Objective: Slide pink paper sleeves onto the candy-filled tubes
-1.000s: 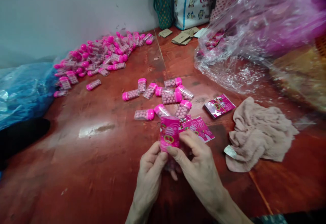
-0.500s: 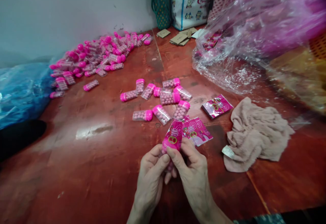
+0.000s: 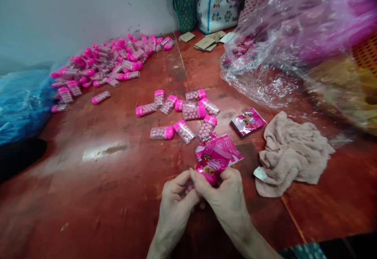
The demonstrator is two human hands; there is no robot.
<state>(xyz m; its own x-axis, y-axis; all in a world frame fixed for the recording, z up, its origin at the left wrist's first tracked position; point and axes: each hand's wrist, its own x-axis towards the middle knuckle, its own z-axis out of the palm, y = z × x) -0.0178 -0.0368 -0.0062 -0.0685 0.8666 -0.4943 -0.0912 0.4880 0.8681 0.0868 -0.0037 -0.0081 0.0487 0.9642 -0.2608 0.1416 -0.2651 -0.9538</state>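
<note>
My left hand [image 3: 176, 204] is closed around a small clear bottle [image 3: 189, 188] of pink candy balls, mostly covered by my fingers. Closed too, my right hand [image 3: 224, 196] pinches a pink printed label sleeve [image 3: 214, 160] at the bottle's cap end. Whether the sleeve is around the cap or only against it, I cannot tell. Just beyond my hands lie flat pink labels [image 3: 234, 149], partly under the held sleeve. Several capped candy bottles [image 3: 193, 112] lie loosely on the red-brown tabletop [image 3: 118, 196] farther out.
A large heap of pink-capped bottles [image 3: 108, 60] lies by the wall, beside a blue plastic bag [image 3: 23, 105]. To the right are a label stack [image 3: 248, 122], a crumpled beige cloth [image 3: 290, 155] and clear plastic film [image 3: 265, 74]. Cardboard pieces [image 3: 206, 43] and a printed bag [image 3: 219, 3] are behind.
The label sleeve has tilted from nearly upright to leaning right. My right thumb has shifted up and left across the bottle's cap end. The whole view has moved slightly.
</note>
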